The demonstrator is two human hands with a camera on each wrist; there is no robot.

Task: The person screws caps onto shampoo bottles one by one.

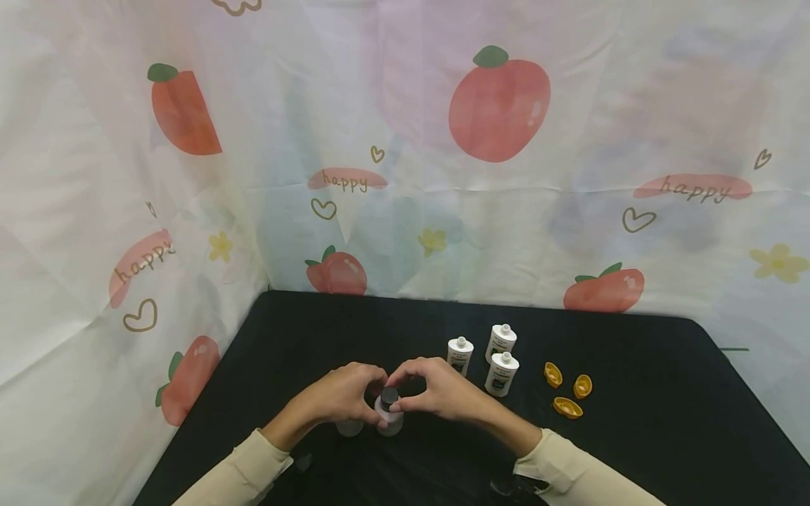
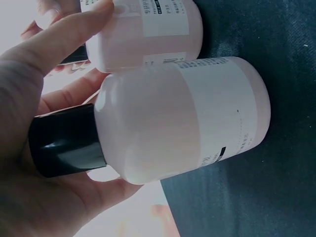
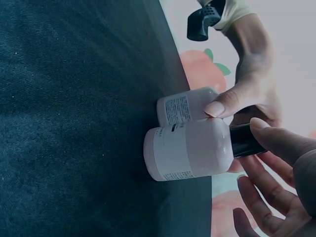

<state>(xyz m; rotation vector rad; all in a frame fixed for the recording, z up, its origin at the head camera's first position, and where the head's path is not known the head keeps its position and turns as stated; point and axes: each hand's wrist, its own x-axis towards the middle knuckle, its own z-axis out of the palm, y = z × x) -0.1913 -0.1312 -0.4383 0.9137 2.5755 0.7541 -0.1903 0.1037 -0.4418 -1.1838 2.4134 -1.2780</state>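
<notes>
Two pale pink bottles with black caps stand side by side on the black table, close to the person. My left hand [image 1: 346, 395] holds the right-hand bottle [image 3: 207, 148] at its shoulder, its thumb pressed against the side. Over that bottle's black cap [image 1: 389, 398], my right hand [image 1: 436, 390] pinches with thumb and fingers; the other right fingers spread loosely behind. The second bottle [image 2: 153, 128], capped too, stands below the left palm, which hides most of it in the head view. Both bottles carry white labels with small print.
Beyond the right hand stand three white bottles [image 1: 502, 374] with narrow necks. Farther right lie three small golden boat-shaped pieces [image 1: 567, 407]. A printed cloth [image 1: 405, 140] with fruit and hearts hangs along the table's back and left edges.
</notes>
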